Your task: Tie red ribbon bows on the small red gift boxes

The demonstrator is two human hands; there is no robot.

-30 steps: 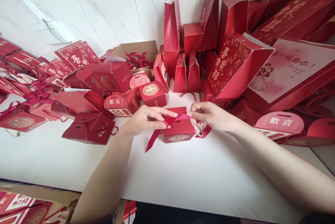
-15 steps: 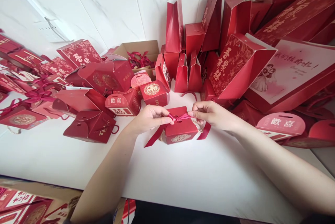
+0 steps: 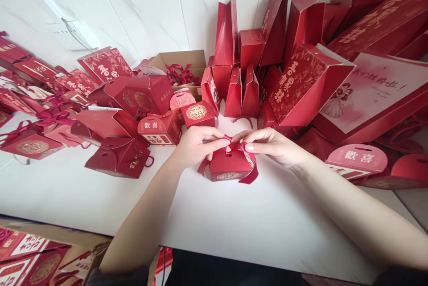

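Observation:
A small red gift box [image 3: 230, 165] with a round gold emblem on its front stands on the white table [image 3: 207, 219]. Dark red ribbon [image 3: 249, 177] lies across its top, and its ends hang at the sides. My left hand [image 3: 202, 143] pinches a piece of the ribbon over the left part of the lid. With thumb and forefinger, my right hand [image 3: 272, 145] grips the ribbon at the lid's right. The fingers partly hide the crossing point of the ribbon. Beaded cord shows at the box's sides.
Behind my hands, a cardboard box [image 3: 197, 59] holds loose ribbon. Several red boxes crowd the left, including a dark red box [image 3: 117, 159]. Tall red bags and a large red box [image 3: 304, 85] stack at the right. More boxes [image 3: 30, 255] lie in a carton lower left.
Both hands have drawn closer together over the lid. The ribbon, stretched sideways before, is now bunched between the fingers, and its left tail no longer sticks out across the table.

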